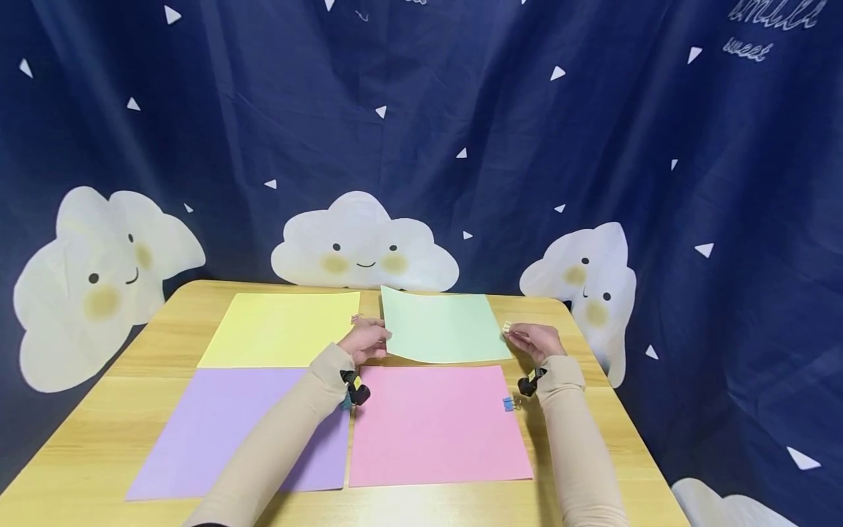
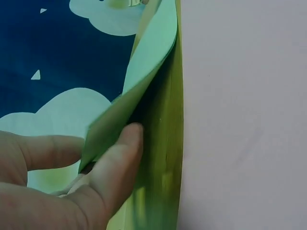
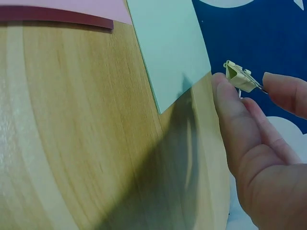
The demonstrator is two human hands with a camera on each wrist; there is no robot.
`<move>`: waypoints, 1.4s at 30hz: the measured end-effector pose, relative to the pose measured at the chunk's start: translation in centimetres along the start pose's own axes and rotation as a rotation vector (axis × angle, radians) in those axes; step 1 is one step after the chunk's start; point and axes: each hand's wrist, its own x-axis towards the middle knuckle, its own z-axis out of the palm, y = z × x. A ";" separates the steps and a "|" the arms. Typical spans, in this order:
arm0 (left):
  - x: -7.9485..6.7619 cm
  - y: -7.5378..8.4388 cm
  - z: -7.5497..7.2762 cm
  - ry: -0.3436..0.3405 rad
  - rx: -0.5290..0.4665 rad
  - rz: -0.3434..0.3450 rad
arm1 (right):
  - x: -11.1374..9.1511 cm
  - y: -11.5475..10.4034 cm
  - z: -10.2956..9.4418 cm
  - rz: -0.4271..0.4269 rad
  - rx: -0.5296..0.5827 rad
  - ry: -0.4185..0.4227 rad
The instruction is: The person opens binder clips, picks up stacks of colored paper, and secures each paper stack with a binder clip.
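My left hand (image 1: 367, 339) holds the left edge of the pale green paper (image 1: 444, 326) between thumb and fingers. That edge curls up off the table, as the left wrist view shows, with the thumb on the near side of the paper (image 2: 144, 67). Beyond the paper's right edge, my right hand (image 1: 536, 340) pinches a small pale yellow binder clip (image 3: 242, 79) by its wire handles. The clip is apart from the green paper (image 3: 168, 48), whose right corner lies low over the wood.
Yellow paper (image 1: 279, 329) lies back left, purple paper (image 1: 217, 417) front left and pink paper (image 1: 437, 432) front right. A blue binder clip (image 1: 508, 404) grips the pink paper's right edge. A pinkish clip (image 1: 356, 319) sits at the yellow paper's right edge. Behind the wooden table (image 1: 85, 446) hangs a dark blue curtain (image 1: 421, 88).
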 end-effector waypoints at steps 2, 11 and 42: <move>0.0 0.0 0.1 -0.028 -0.016 0.009 | -0.1 -0.1 0.0 0.002 0.005 -0.006; -0.1 0.1 0.1 -0.035 -0.076 0.023 | -0.7 -0.3 0.4 -0.027 -0.041 0.005; -0.4 -1.3 -0.4 0.040 -0.164 0.130 | -1.0 0.3 -0.3 -0.098 -0.053 -0.080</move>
